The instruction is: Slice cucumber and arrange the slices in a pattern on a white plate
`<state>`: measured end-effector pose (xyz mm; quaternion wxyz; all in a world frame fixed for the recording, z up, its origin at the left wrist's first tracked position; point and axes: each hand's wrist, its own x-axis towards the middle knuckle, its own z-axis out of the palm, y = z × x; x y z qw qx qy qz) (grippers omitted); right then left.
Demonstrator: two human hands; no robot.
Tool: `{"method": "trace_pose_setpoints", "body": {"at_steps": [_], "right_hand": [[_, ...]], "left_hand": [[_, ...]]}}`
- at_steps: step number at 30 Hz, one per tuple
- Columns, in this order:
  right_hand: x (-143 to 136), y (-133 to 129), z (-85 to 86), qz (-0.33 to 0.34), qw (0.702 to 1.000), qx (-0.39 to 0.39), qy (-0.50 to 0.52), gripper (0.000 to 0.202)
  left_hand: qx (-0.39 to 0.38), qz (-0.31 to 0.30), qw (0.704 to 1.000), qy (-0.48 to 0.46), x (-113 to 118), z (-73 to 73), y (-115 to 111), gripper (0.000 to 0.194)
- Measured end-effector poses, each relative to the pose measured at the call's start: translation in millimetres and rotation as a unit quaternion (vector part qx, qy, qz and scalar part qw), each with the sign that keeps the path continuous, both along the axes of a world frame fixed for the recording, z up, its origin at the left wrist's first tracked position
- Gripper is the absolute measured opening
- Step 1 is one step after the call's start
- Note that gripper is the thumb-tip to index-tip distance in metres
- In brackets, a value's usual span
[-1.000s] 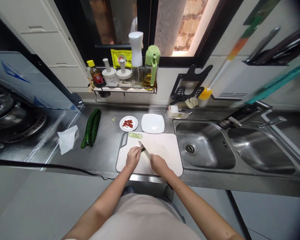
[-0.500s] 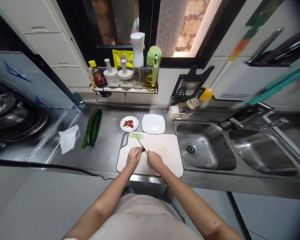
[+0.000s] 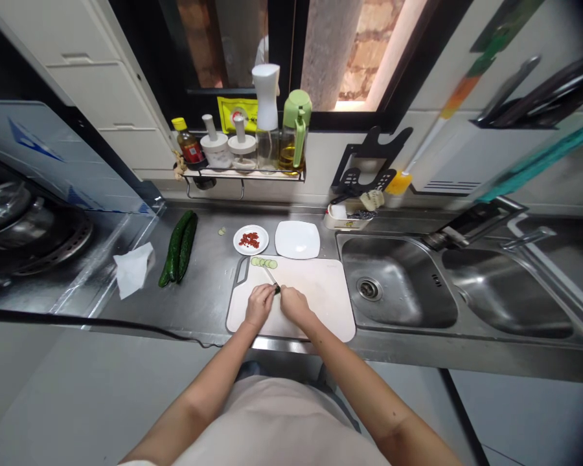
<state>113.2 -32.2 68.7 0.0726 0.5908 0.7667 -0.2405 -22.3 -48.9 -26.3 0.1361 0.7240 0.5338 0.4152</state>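
On the white cutting board (image 3: 315,304), my left hand (image 3: 260,305) is closed on a short dark-green piece of cucumber (image 3: 276,289), mostly hidden by the fingers. My right hand (image 3: 295,304) is wrapped round the handle of a knife (image 3: 269,274); its blade points up and left across the cucumber piece. Pale cucumber slices (image 3: 263,263) lie in an overlapping row at the board's upper left. Behind the board stand a white plate of chopped red pieces (image 3: 249,240) and a bare white square plate (image 3: 297,239).
Whole cucumbers (image 3: 179,249) and a white paper towel (image 3: 133,268) lie on the steel counter to the left. A double sink (image 3: 398,285) adjoins the board on the right. Above, a wall rack (image 3: 243,173) carries bottles and jars. A pot (image 3: 14,213) sits on the stove at far left.
My right hand has shifted slightly left, closer to my left hand, and the knife has moved with it. The left hand and the row of slices look unchanged.
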Motion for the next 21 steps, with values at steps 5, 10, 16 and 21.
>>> {"method": "trace_pose_setpoints", "body": {"at_steps": [5,10,16,21], "right_hand": [[6,-7,-1.1,0.0,1.0,-0.003,-0.008,0.034],[19,-27,-0.5,0.001,0.999,-0.033,-0.042,0.03],[27,-44,2.6,-0.009,0.997,-0.052,-0.057,0.03],[23,-38,3.9,-0.007,0.997,-0.057,-0.057,0.03]], "left_hand": [[0.001,0.003,1.0,0.003,0,1.1,0,0.022],[0.0,0.001,1.0,-0.003,0,2.1,-1,0.022],[0.0,0.0,1.0,-0.008,0,1.8,-1,0.022],[0.004,0.0,1.0,-0.008,1,1.7,-1,0.023]]}}
